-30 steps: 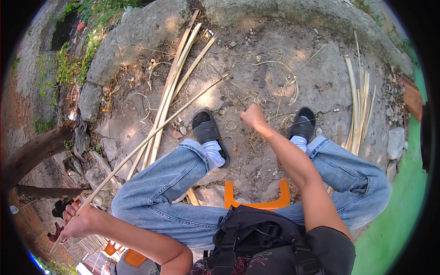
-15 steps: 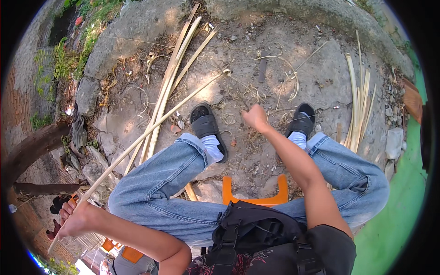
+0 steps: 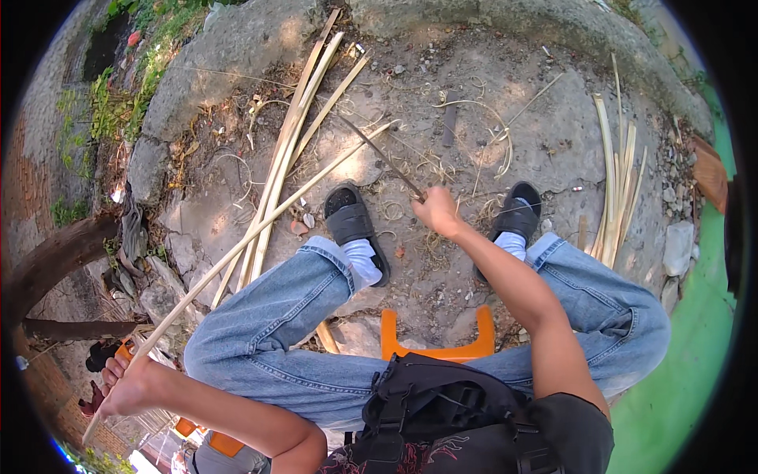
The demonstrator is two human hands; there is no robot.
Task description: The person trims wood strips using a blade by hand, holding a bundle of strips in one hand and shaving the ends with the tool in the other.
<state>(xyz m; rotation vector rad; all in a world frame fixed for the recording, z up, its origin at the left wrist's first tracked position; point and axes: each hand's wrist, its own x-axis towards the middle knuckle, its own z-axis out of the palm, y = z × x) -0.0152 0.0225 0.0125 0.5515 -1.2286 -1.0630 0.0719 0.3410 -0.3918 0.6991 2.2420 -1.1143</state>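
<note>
My left hand (image 3: 129,387) is closed around the near end of a long, pale bamboo strip (image 3: 260,224), beside my left thigh. The strip slants up and away across the view to a tip near the middle of the ground. In my right hand (image 3: 437,211), between my feet, is a knife (image 3: 387,162) with a long, narrow, dark blade. Its handle is hidden in my fist. The blade points away and to the left, crossing the strip in the view close to its far tip; whether they touch I cannot tell.
Long split strips (image 3: 294,142) lie in a bundle at the left, and more strips (image 3: 618,182) at the right. Thin curled shavings (image 3: 505,150) litter the ground. An orange stool (image 3: 439,352) is under me. A stone kerb (image 3: 237,51) runs along the far side.
The knife has swung so that its blade now shows at full length, pointing far-left. My right hand has shifted slightly left and nearer. My left hand and the strip have hardly moved.
</note>
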